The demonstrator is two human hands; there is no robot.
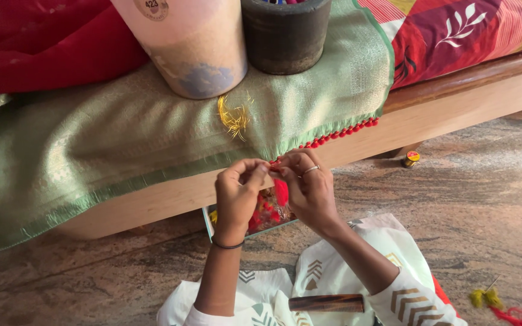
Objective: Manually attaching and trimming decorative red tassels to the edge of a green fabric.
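My left hand [237,196] and my right hand [310,186] meet at the fringed edge of a green cloth [122,145] that drapes over a wooden bed frame [454,102]. Both pinch the cloth's edge where a row of small red tassels [339,134] ends, with a bit of red thread [273,169] between the fingertips. A ring sits on my right hand and a dark band on my left wrist. Below the hands lies an open box [270,208] of red and yellow thread pieces, partly hidden by my hands.
A pale cylinder [185,45] and a dark cylinder [285,33] stand on the cloth, with loose yellow threads [234,118] in front. A small thread spool [411,159] lies on the stone floor. A brown comb [326,303] rests on my lap. Yellow and red tassels [499,305] lie at lower right.
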